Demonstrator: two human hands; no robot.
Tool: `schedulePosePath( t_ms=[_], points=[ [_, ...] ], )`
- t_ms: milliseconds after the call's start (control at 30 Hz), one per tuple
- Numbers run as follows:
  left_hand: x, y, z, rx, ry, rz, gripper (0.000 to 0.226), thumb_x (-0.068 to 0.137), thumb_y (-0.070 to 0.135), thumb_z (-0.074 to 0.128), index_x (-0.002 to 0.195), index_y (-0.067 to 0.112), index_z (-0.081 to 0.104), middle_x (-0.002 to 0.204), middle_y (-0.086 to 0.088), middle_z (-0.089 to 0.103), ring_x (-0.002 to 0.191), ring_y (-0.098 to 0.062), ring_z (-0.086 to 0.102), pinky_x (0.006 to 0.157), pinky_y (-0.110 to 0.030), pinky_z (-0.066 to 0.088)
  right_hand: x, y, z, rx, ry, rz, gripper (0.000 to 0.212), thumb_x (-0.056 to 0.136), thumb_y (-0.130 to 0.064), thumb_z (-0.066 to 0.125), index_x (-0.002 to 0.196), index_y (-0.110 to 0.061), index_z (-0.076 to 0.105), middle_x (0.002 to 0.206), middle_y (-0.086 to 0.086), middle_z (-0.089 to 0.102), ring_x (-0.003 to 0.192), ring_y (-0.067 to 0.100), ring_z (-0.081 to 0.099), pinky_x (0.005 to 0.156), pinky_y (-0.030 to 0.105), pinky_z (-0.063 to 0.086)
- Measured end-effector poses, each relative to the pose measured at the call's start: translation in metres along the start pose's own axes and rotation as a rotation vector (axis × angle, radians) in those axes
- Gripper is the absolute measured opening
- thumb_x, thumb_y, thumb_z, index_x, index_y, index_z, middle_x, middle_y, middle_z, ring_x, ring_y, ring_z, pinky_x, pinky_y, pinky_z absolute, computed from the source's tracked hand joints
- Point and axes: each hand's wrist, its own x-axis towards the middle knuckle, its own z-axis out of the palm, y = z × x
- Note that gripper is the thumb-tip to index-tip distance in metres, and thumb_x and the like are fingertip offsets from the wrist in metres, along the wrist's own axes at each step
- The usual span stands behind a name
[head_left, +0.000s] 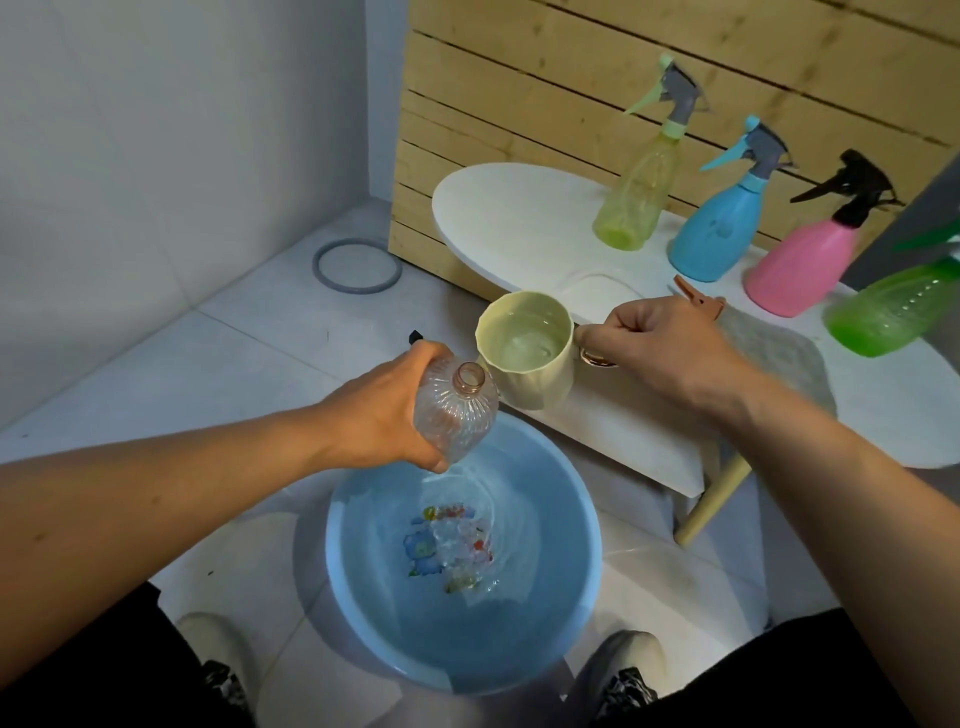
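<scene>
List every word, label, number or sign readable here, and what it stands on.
Nothing here can be read.
On the blue spray bottle: faint mark on its front, too blurred to read.
On the blue basin: coloured picture on its floor under water, any lettering unreadable.
On the clear bottle, cream cup, yellow spray bottle, pink spray bottle, green spray bottle: no label shows.

Spray bottles, yellow (636, 197), blue (719, 228), pink (800, 270) and green (893, 306), crowd the white table's (509, 218) right side. Its bare left end offers room behind the cup (524, 348). A blue basin (374, 597) fills the floor below.
</scene>
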Motion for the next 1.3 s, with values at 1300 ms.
schedulePosePath(
  t_ms=[1300],
  points=[
    [0.003,-0.002,0.006,0.033,-0.019,-0.01,0.112,0.054,0.044,0.099,0.139,0.039,0.026,0.13,0.011,0.052,0.113,-0.014,0.057,0.093,-0.04,0.057,-0.012,-0.011,0.005,-0.292,0.125,-0.143,0.04,0.09,-0.047,0.063,0.069,-0.013,0.062,0.065,0.005,0.06,0.072,0.026,0.056,0.075,0.04,0.044]
  ],
)
